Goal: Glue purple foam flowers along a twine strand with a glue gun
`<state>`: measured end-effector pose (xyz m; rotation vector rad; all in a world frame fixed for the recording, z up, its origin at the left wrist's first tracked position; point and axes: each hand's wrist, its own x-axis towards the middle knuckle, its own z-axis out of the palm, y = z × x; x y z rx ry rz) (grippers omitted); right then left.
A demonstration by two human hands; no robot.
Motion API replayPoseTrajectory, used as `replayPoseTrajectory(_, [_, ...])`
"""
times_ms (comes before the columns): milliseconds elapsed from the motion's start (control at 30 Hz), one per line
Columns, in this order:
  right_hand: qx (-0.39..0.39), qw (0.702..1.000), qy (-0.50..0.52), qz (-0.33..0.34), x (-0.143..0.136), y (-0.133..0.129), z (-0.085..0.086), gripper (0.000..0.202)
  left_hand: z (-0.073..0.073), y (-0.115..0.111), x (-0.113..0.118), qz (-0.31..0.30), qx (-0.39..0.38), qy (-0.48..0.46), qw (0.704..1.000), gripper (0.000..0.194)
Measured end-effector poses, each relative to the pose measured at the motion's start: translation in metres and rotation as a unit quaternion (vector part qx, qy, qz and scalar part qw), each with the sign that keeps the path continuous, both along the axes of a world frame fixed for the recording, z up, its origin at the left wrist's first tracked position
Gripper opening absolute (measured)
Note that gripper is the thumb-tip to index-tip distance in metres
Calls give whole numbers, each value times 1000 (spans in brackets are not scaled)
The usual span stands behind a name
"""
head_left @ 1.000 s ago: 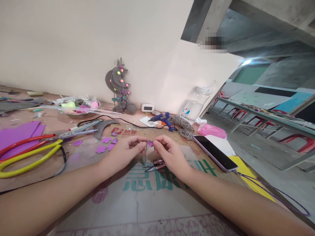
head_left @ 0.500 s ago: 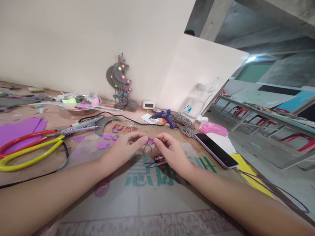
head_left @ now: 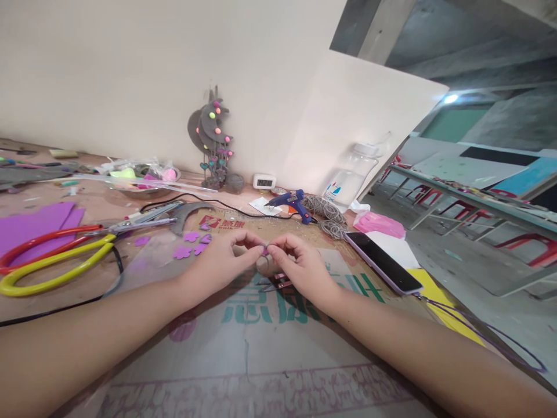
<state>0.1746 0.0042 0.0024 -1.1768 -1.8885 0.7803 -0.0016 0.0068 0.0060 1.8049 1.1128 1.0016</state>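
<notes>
My left hand (head_left: 235,258) and my right hand (head_left: 298,264) meet fingertip to fingertip above the cardboard. Both are closed in a pinch on a thin strand of grey yarn, whose loop hangs faintly below the fingers. A small purple piece (head_left: 265,252) shows between the thumbs; its shape is mostly hidden. Partly under my right hand lies a pair of thread snips (head_left: 282,283). Several purple foam flowers (head_left: 183,252) are left of my left hand, near a grey crescent (head_left: 188,217).
Scissors with red and yellow handles (head_left: 56,276) lie left, beside purple foam sheets (head_left: 35,226). A blue glue gun (head_left: 292,204), grey yarn (head_left: 328,215) and a bottle (head_left: 350,177) stand behind. A phone (head_left: 383,262) lies right. A decorated moon hanging (head_left: 213,136) is against the wall.
My fingertips have come closer together, nearly touching. The purple piece shows less between them, and the right hand covers more of the snips. The view has shifted slightly.
</notes>
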Motion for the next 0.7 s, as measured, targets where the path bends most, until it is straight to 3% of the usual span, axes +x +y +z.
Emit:
replayPoseTrajectory(200, [-5,1000,5,-2,-2,-3,3,17,0,0,-1,2,16,19,1000,19])
replayPoseTrajectory(533, [-45,997,55,-19,1,3,0,23,-7,1,-2,-59,-32,-34,997,39])
replayPoseTrajectory(700, [-40,997,69,-20,1,4,1,23,-9,5,-3,3,-9,-77,997,42])
